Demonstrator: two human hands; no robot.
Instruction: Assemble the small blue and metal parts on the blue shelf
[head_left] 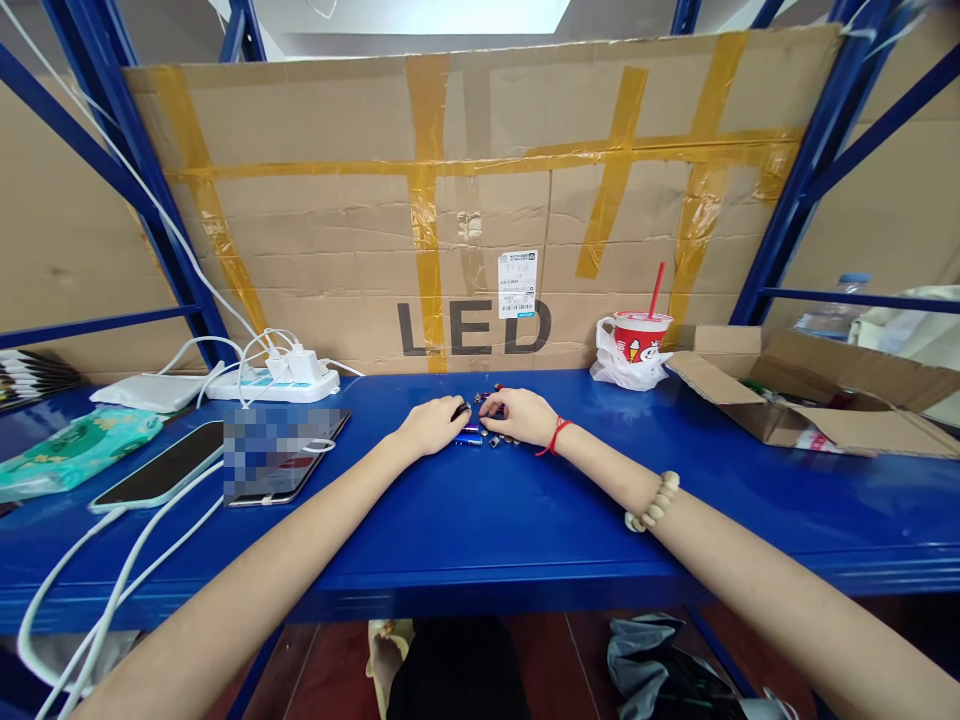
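Observation:
My left hand [433, 426] reaches to the middle of the blue table, its fingers closed on a small black object [460, 410] whose kind I cannot make out. Facing it, my right hand [526, 416] rests with bent fingers over the same spot; what its fingertips pinch, if anything, is hidden. Between and below the hands lie a small blue cylinder [469, 440] and several tiny metallic pieces [495, 440], too small to name. More small dark and reddish bits show just behind the fingers, partly covered by them.
Left of my hands lie a phone [161, 468], a tablet-like device [326, 440], white cables [139, 530] and a power strip [274, 385]. A red cup with a straw [637, 338] and an opened cardboard box [806, 425] stand right. A taped cardboard panel [337, 240] closes the back.

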